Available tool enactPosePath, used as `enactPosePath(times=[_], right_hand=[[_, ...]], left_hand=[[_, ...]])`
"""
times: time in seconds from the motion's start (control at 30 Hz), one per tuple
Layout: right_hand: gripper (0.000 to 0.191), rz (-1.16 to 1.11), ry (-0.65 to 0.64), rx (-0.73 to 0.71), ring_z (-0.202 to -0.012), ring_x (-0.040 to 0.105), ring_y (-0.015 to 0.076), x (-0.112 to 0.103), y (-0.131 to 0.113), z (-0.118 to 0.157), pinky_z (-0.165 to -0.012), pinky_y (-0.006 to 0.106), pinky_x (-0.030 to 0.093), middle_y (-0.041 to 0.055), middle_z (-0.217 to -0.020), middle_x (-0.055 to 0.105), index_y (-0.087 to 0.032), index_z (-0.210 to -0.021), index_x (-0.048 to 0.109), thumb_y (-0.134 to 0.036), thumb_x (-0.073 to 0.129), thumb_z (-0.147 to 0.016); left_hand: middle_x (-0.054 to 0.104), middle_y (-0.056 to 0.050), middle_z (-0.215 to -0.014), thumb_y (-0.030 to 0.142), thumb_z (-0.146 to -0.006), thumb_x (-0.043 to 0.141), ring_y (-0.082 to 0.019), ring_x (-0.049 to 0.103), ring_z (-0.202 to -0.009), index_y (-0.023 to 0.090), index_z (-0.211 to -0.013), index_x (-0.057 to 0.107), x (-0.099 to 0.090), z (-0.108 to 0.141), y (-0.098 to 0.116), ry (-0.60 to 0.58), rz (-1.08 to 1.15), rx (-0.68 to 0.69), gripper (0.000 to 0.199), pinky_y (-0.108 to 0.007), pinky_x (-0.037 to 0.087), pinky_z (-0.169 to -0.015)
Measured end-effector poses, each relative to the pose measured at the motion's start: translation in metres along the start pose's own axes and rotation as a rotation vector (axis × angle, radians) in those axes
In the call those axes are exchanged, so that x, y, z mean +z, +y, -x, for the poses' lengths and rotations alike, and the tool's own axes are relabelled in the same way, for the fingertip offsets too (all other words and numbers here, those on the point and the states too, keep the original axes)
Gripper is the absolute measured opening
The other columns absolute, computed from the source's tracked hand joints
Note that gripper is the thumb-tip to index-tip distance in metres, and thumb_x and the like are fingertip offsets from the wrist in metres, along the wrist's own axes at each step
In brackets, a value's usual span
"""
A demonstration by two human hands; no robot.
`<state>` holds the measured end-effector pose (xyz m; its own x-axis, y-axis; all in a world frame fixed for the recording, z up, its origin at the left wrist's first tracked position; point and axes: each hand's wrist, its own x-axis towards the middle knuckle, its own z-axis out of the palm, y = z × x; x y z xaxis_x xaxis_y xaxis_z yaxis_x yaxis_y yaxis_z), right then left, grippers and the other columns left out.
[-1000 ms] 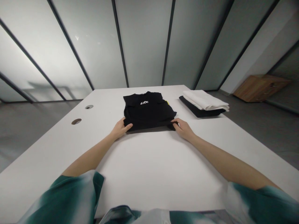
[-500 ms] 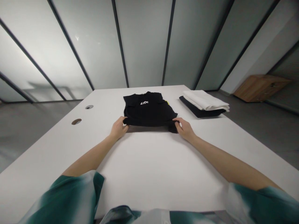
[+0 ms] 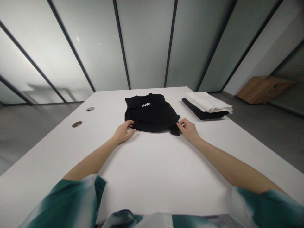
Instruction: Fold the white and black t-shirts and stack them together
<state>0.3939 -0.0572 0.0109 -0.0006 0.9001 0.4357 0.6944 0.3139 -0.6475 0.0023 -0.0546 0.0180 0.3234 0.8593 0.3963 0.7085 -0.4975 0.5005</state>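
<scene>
A black T-shirt with white lettering on its chest lies on the white table, its neck end away from me and its lower edge towards me. At the near left corner, my left hand touches the cloth with thumb and fingers apart. My right hand pinches the near right edge between thumb and fingertips. A small dark flap of cloth sticks out beneath that corner. A bit of yellow shows at the shirt's right side.
On the right of the table lies a stack of folded cloth, a white piece over a black piece. Two round holes are at the left. A wooden cabinet stands on the floor beyond, and frosted panels rise behind.
The shirt's near edge has come down from a raised, taut position to the table. My left hand has loosened its grip and moved slightly right; my right hand stays at its corner.
</scene>
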Motion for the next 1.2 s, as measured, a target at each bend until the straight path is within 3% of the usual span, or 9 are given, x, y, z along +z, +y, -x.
enactPosePath(times=[0.1, 0.3, 0.4, 0.5, 0.67, 0.8, 0.97, 1.1, 1.2], right_hand=[[0.033, 0.077, -0.102, -0.089, -0.064, 0.063, 0.0203, 0.003, -0.002, 0.001, -0.065, 0.032, 0.048, 0.0036, -0.071, 0.068, -0.023, -0.078, 0.062, -0.050, 0.050, -0.091], [0.033, 0.404, -0.236, -0.214, -0.103, 0.064, 0.0298, 0.010, -0.008, 0.004, -0.091, 0.039, 0.049, 0.0135, -0.112, 0.070, -0.018, -0.112, 0.068, -0.038, 0.063, -0.085], [0.034, 0.496, -0.230, -0.173, -0.102, 0.063, 0.0295, 0.009, -0.004, 0.001, -0.092, 0.039, 0.049, 0.0146, -0.113, 0.069, -0.017, -0.117, 0.067, -0.025, 0.059, -0.085], [0.034, 0.489, -0.170, -0.124, -0.101, 0.062, 0.0288, 0.005, 0.007, -0.003, -0.091, 0.038, 0.049, 0.0139, -0.111, 0.070, -0.017, -0.111, 0.070, -0.016, 0.055, -0.080], [0.027, 0.130, 0.016, -0.088, -0.085, 0.064, 0.0259, -0.002, 0.016, -0.006, -0.081, 0.040, 0.052, 0.0070, -0.092, 0.072, -0.021, -0.092, 0.069, -0.018, 0.048, -0.075], [0.024, -0.099, 0.074, -0.039, -0.071, 0.061, 0.0238, -0.004, 0.006, -0.004, -0.071, 0.038, 0.051, 0.0027, -0.073, 0.067, -0.023, -0.084, 0.064, -0.022, 0.043, -0.073], [0.023, -0.183, 0.102, -0.013, -0.073, 0.061, 0.0229, -0.006, -0.003, 0.000, -0.068, 0.035, 0.050, 0.0012, -0.073, 0.064, -0.025, -0.087, 0.061, -0.025, 0.041, -0.076], [0.029, 0.004, -0.023, -0.173, -0.083, 0.064, 0.0271, -0.009, -0.004, 0.001, -0.078, 0.041, 0.051, 0.0057, -0.089, 0.069, -0.023, -0.101, 0.062, -0.040, 0.057, -0.077], [0.039, 0.171, -0.057, -0.317, -0.096, 0.064, 0.0316, -0.011, 0.000, -0.003, -0.088, 0.045, 0.051, 0.0113, -0.104, 0.070, -0.021, -0.106, 0.062, -0.036, 0.064, -0.071]], left_hand=[[0.063, -0.013, -0.130, 0.045, -0.085, 0.063, -0.029, 0.062, -0.115, 0.019, -0.133, 0.057, 0.002, 0.000, 0.001, -0.109, -0.143, 0.122, 0.055, -0.044, 0.049, -0.102], [0.066, -0.010, -0.102, 0.033, -0.094, 0.051, -0.026, 0.063, -0.097, 0.023, -0.120, 0.070, 0.007, -0.004, -0.003, -0.151, -0.261, 0.117, 0.035, -0.044, 0.052, -0.093], [0.066, -0.010, -0.099, 0.030, -0.094, 0.048, -0.025, 0.062, -0.096, 0.021, -0.103, 0.074, 0.008, -0.005, -0.004, -0.117, -0.270, 0.125, 0.028, -0.043, 0.052, -0.092], [0.066, -0.011, -0.102, 0.030, -0.094, 0.045, -0.025, 0.060, -0.099, 0.020, -0.098, 0.070, 0.005, -0.006, -0.003, 0.010, -0.231, 0.114, 0.027, -0.043, 0.050, -0.095], [0.067, -0.008, -0.090, 0.034, -0.093, 0.041, -0.023, 0.060, -0.091, 0.021, -0.089, 0.063, -0.007, -0.005, 0.001, 0.184, -0.109, -0.024, 0.026, -0.038, 0.049, -0.088], [0.045, 0.001, -0.057, 0.043, -0.091, 0.042, -0.016, 0.048, -0.061, 0.023, -0.063, 0.046, -0.015, -0.002, 0.010, 0.236, -0.058, -0.173, 0.035, -0.029, 0.039, -0.060], [0.026, 0.004, -0.051, 0.050, -0.089, 0.043, -0.012, 0.033, -0.053, 0.023, -0.055, 0.030, -0.020, -0.001, 0.018, 0.249, 0.004, -0.163, 0.046, -0.028, 0.025, -0.053], [0.026, 0.005, -0.051, 0.053, -0.086, 0.046, -0.011, 0.029, -0.052, 0.022, -0.053, 0.030, -0.022, -0.002, 0.018, 0.258, -0.004, -0.144, 0.047, -0.028, 0.023, -0.053], [0.024, 0.005, -0.050, 0.056, -0.082, 0.050, -0.011, 0.027, -0.053, 0.023, -0.053, 0.028, -0.025, -0.004, 0.014, 0.321, -0.028, -0.188, 0.050, -0.028, 0.022, -0.053]])
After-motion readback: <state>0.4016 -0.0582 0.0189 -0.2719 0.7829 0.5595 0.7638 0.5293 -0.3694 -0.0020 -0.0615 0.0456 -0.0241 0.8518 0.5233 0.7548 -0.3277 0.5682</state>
